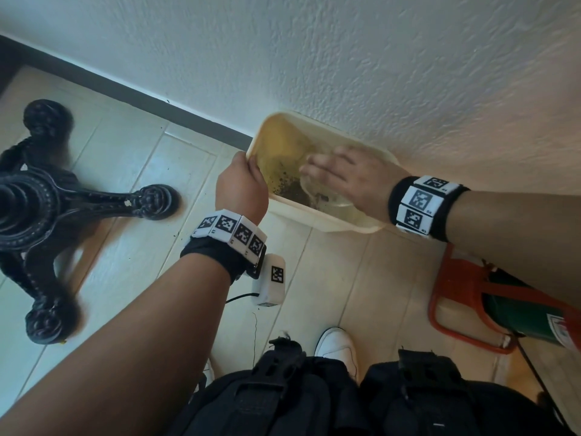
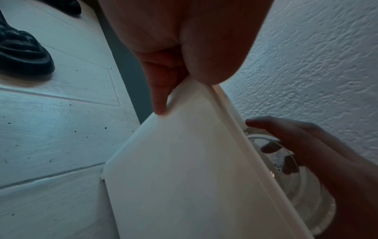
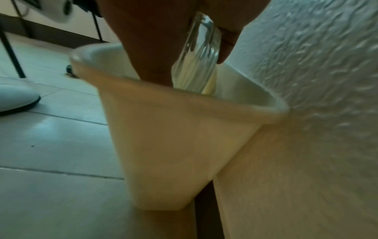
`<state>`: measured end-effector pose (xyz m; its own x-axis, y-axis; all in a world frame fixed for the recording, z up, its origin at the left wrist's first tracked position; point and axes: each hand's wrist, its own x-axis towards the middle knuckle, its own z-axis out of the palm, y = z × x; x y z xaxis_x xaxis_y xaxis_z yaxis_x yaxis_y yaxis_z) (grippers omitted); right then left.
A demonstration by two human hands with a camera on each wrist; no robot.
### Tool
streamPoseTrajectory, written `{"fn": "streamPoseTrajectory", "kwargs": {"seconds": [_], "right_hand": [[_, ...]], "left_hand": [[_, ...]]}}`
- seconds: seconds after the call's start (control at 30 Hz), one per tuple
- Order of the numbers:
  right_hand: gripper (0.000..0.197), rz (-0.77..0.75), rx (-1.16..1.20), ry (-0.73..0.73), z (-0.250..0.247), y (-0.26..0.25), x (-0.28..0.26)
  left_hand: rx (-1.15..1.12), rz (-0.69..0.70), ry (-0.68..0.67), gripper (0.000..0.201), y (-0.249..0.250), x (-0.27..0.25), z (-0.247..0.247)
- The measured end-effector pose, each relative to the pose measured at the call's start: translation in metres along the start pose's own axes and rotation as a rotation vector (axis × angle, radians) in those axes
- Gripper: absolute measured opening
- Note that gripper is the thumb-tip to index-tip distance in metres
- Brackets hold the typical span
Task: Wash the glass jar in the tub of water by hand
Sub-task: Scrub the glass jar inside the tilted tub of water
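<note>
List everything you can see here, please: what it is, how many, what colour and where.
tub: one, cream, on the floor against the wall, holding yellowish water with dark specks
jar: one, clear glass, in the tub under the right hand
table base: one, black ornate metal, floor at left
stool: one, orange frame, at right
green cylinder: one, beside the stool
shoe: one, white, on the tiles
wall: white, textured
left hand: grips the tub rim
right hand: holds the jar
</note>
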<state>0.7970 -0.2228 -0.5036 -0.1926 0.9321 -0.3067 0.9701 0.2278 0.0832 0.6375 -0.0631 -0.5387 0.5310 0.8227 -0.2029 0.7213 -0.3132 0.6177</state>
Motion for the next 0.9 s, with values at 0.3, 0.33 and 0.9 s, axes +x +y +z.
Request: {"fn": "streamPoseTrajectory", "kwargs": {"seconds": [0.3,0.33,0.9], "right_hand": [[0.073,0.036,0.084,-0.01,-0.007,-0.001,0.01],[0.072,0.01,0.068,-0.023,-0.007,-0.005,0.012],[0.097,0.306,0.133,-0.101,-0.008,0.01,0.006]], "left_hand": [[0.006,0.001,0.009,0.025,0.004,-0.001,0.001],[0.01,-0.004,0.008,0.025,0.005,-0.001,0.001],[0.036,0.021,-0.004,0.023,0.008,-0.003,0.001]]}}
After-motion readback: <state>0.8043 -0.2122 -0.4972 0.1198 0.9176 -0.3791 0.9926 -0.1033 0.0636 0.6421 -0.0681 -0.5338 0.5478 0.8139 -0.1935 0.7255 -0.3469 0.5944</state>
